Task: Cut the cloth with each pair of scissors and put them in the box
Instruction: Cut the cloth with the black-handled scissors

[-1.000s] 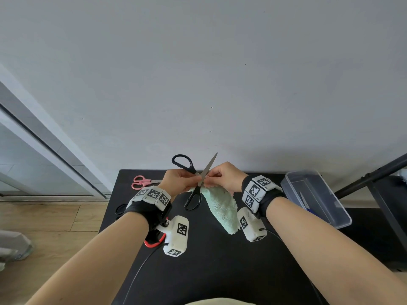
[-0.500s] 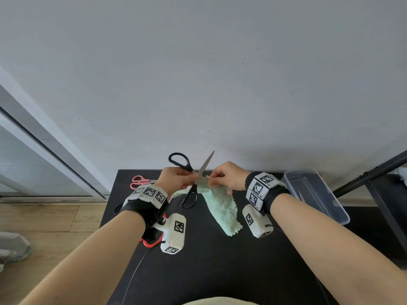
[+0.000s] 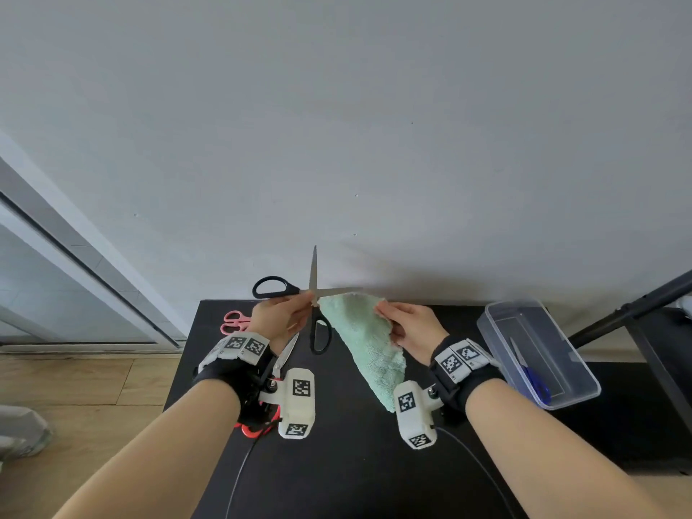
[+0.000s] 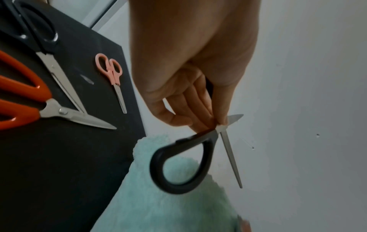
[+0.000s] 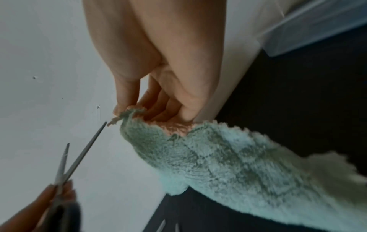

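My left hand [image 3: 305,307] pinches the black-handled scissors [image 3: 314,294] near their pivot, above the table's far edge. Their blades stand wide apart, one pointing up, the other lying along the top edge of the mint-green cloth [image 3: 361,339]. My right hand [image 3: 382,312] pinches the cloth's upper right corner, and the rest hangs toward the table. In the left wrist view my fingertips [image 4: 218,121] press the scissors [image 4: 182,166] at the joint. The right wrist view shows the cloth [image 5: 228,157] pinched, with a blade tip [image 5: 103,124] close to it. The clear box [image 3: 498,324] stands at the right.
Blue-handled scissors [image 3: 536,382] lie in the box. On the black table [image 3: 355,462] to the left lie pink scissors [image 3: 234,322], orange-handled scissors [image 4: 23,100] and another black-handled pair [image 4: 39,36]. A wall rises just behind the table. A dark metal stand [image 3: 636,312] is at the right.
The scissor blades have swung wide open. My right hand has moved right and drawn the cloth's top edge out, away from my left hand.
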Demonstrator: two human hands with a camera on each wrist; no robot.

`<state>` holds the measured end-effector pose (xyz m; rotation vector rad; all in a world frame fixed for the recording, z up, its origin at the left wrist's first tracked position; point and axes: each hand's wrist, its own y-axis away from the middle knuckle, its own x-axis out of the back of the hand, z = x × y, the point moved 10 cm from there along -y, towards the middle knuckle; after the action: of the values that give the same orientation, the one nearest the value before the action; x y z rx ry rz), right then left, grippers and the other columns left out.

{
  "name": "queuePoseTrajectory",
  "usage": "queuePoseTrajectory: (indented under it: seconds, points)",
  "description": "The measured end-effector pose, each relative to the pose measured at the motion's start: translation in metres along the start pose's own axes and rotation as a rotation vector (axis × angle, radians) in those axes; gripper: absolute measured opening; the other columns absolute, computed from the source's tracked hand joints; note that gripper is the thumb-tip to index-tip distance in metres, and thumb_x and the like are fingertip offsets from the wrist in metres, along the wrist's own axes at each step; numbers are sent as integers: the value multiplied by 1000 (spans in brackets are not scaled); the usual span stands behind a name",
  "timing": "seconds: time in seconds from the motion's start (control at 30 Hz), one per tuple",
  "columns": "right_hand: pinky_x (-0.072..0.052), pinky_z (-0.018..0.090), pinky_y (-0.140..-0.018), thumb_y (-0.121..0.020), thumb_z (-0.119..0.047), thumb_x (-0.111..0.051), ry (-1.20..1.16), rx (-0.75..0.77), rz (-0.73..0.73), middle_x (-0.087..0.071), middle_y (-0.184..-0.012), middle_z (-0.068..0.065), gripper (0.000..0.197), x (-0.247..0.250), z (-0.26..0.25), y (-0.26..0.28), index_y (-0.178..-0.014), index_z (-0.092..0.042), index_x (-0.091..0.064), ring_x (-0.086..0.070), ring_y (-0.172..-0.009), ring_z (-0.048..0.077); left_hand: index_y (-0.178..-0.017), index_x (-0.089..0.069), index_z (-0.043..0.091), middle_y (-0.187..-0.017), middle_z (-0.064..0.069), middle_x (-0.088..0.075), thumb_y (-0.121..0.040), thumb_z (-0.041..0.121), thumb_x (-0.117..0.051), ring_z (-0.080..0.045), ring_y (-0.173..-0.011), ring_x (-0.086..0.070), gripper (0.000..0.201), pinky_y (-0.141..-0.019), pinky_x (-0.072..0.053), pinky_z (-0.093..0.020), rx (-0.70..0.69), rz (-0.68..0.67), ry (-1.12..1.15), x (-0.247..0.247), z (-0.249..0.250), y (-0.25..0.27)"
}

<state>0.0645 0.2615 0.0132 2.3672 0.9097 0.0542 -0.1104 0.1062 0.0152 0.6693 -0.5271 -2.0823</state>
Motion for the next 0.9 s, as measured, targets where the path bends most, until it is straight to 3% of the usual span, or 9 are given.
queuePoseTrajectory:
  seconds: [0.1, 0.3, 0.43, 0.63, 0.8, 0.9]
  points:
    - [-41, 24, -49, -86, -14, -66, -118, -46, -63, -66, -79, 6, 13, -21, 8, 4, -90, -3, -69, -55, -59, 15, -96, -66, 6, -87, -6, -72, -83, 10, -71, -10, -70, -67, 15, -65, -49, -20, 35, -37, 39, -13, -15, 3]
    - [-56, 25, -62, -86, -10, -64, -275, -93, -164, -70, -85, 10, 16, -51, 17, 12, -99, -1, -68, -67, -70, 18, -90, -67, 9, -79, -1, -72, -85, 10, -68, -8, -68, -67, 5, -69, -47, -20, 73, -79, 87, -24, -31, 6]
    - [-56, 23, -64, -86, -1, -62, -363, -89, -191, -72, -84, 9, 16, -59, 18, 13, -102, 2, -65, -69, -69, 15, -96, -68, 8, -95, -5, -70, -84, 11, -68, -13, -83, -65, 12, -73, -47, -21, 79, -111, 83, -24, -37, 9]
    - [-55, 20, -71, -86, 2, -62, -377, -107, -220, -72, -77, 7, 13, -71, 22, 17, -98, 3, -67, -68, -65, 11, -114, -63, 1, -102, -8, -68, -83, 13, -69, -14, -89, -63, 34, -72, -49, -20, 95, -118, 99, -25, -46, 10]
    - [-52, 18, -74, -84, -3, -67, -327, -83, -209, -71, -77, 5, 17, -73, 25, 15, -100, 4, -68, -66, -64, 9, -97, -67, 4, -92, -7, -71, -86, 9, -64, -11, -78, -66, 12, -66, -51, -18, 85, -99, 80, -24, -48, 10]
    - [-48, 15, -60, -81, -8, -72, -215, -45, -152, -70, -74, 5, 14, -68, 27, 13, -92, 0, -72, -64, -61, 9, -92, -68, 6, -86, -4, -73, -87, 9, -63, -9, -73, -68, 8, -69, -49, -19, 78, -117, 71, -27, -48, 12]
